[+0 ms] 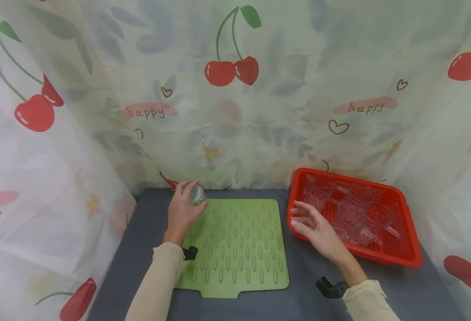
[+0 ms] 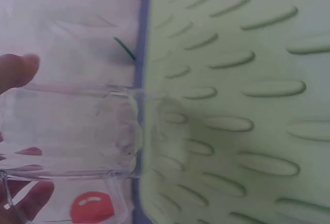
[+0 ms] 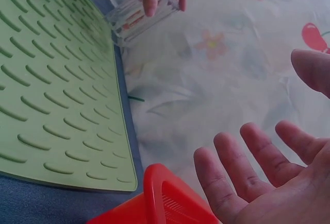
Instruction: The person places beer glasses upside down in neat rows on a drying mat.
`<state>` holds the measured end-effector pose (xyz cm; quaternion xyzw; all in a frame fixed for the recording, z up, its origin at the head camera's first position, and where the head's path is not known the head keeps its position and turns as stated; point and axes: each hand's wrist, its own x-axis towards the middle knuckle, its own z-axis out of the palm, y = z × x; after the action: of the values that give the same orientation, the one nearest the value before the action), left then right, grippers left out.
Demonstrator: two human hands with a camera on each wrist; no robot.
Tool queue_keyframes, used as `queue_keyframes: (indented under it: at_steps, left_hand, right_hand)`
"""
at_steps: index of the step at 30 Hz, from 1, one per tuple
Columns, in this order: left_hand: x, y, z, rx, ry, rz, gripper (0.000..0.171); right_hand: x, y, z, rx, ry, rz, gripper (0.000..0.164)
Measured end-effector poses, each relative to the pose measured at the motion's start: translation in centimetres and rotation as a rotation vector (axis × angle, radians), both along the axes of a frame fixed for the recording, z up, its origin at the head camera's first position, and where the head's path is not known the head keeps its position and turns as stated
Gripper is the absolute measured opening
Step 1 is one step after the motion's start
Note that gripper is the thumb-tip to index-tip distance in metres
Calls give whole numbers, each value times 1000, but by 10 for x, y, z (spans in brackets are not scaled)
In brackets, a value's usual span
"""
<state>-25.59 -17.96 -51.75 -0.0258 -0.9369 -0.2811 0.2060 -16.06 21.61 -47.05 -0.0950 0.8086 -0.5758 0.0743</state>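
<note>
A clear mug (image 2: pixel 72 131) with a handle is held in my left hand (image 1: pixel 184 210), at the back left corner of the green ridged mat (image 1: pixel 239 240). In the left wrist view one end of the mug points toward the mat; whether it touches is hard to tell. The same mug (image 3: pixel 139 20) shows under the fingers in the right wrist view. My right hand (image 1: pixel 315 229) hovers by the left side of the red basket (image 1: pixel 409 236), fingers apart and holding nothing. Several clear mugs (image 1: pixel 359 194) lie in that basket.
The mat lies on a dark grey table top (image 1: pixel 139 249). Behind and on both sides hangs a pale curtain (image 1: pixel 283 111) printed with cherries. Black wrist mounts (image 1: pixel 331 287) stick out beside both sleeves.
</note>
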Motion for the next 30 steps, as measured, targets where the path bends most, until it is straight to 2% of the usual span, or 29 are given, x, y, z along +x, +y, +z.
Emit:
queue_keyframes:
  at_steps: [7, 14, 18, 24, 30]
  left_hand:
    - [-11, -2, -10, 58, -45, 29, 70]
    - [-15, -3, -16, 74, -96, 53, 73]
    - [-17, -2, -16, 91, -136, 55, 75]
    - [-20, 2, -13, 94, -246, 49, 78]
    - [-19, 1, -11, 94, -269, 39, 80]
  right_hand:
    - [0, 1, -1, -1, 8, 3, 65]
    - [-1, 3, -2, -3, 5, 3, 65]
    - [1, 4, -3, -4, 5, 2, 64]
    - [1, 4, -3, -6, 2, 7, 64]
    - [1, 1, -4, 10, 8, 5, 63]
